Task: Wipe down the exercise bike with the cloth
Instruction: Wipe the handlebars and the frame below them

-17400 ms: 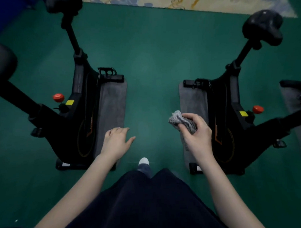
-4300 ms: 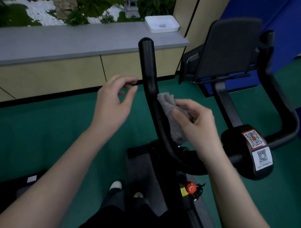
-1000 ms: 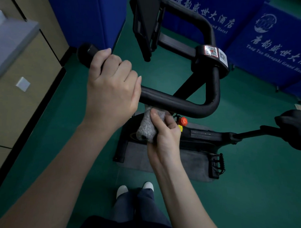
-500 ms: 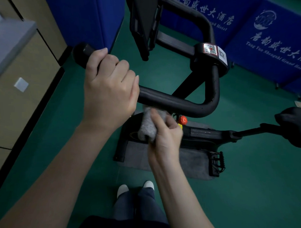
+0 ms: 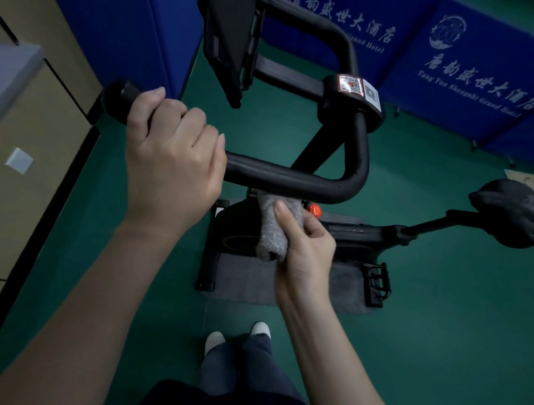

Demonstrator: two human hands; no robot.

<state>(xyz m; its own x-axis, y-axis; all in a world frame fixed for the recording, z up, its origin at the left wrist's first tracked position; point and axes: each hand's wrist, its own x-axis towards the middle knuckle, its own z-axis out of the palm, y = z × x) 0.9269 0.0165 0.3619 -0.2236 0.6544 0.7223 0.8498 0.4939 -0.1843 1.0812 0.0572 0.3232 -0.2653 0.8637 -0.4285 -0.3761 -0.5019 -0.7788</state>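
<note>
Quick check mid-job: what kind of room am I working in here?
Likely a hotel gym: an exercise bike stands on a green floor, and the blue panels behind it read "Grand Hotel".

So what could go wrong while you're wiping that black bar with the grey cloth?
The cloth is bunched up in the right hand, so only its top seems to meet the underside of the handlebar. Some spots may get missed. The left hand grips the bar near its end, so the part under it could go unwiped unless that hand moves.
</note>
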